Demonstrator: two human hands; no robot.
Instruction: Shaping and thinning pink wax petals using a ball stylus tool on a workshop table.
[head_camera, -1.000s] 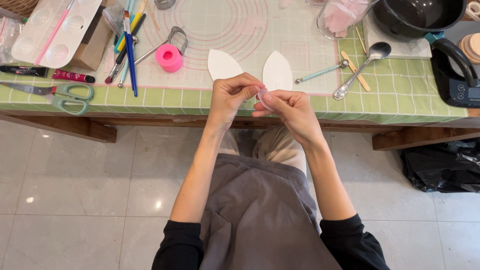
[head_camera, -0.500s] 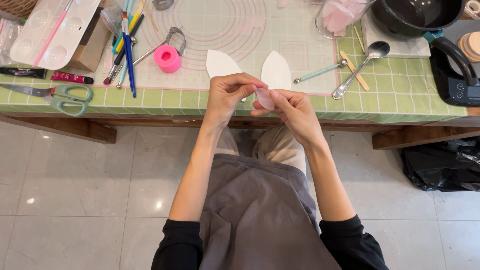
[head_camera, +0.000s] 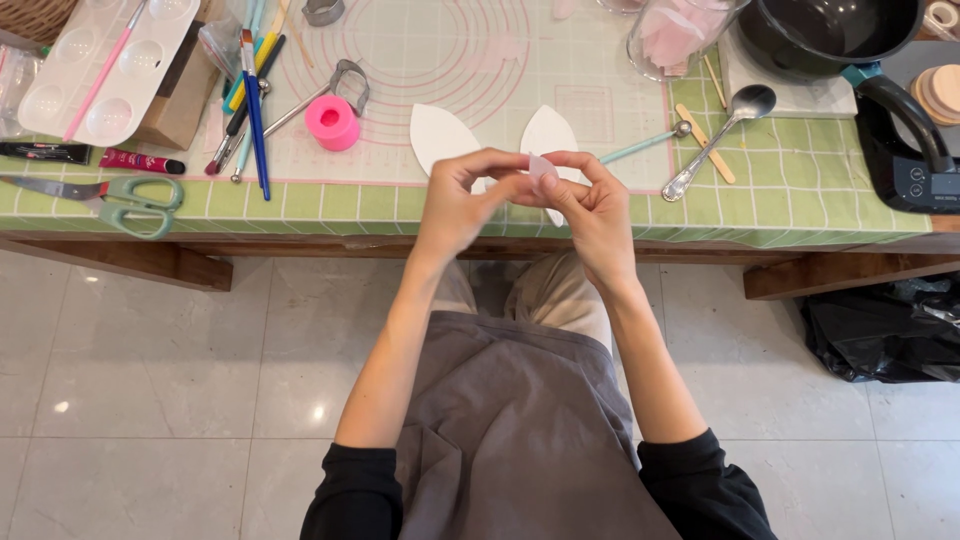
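Both of my hands meet above the table's front edge and pinch a small pale pink lump (head_camera: 541, 168) between their fingertips. My left hand (head_camera: 462, 198) grips it from the left, my right hand (head_camera: 592, 203) from the right. Just behind the hands, two white leaf-shaped flat pieces (head_camera: 437, 137) (head_camera: 548, 130) lie on the pale work mat (head_camera: 440, 60); the right one is partly hidden by my fingers.
A pink round cutter (head_camera: 332, 122), brushes (head_camera: 252, 100), a white palette (head_camera: 110, 60), scissors (head_camera: 120, 195) and a red tube (head_camera: 140, 162) lie to the left. A spoon (head_camera: 720, 140), a glass jar (head_camera: 675, 38), a black pot (head_camera: 830, 30) and a black scale (head_camera: 915, 150) stand to the right.
My hands have lifted slightly toward the white pieces and keep working the small pink lump between the fingertips. Nothing else on the table has moved.
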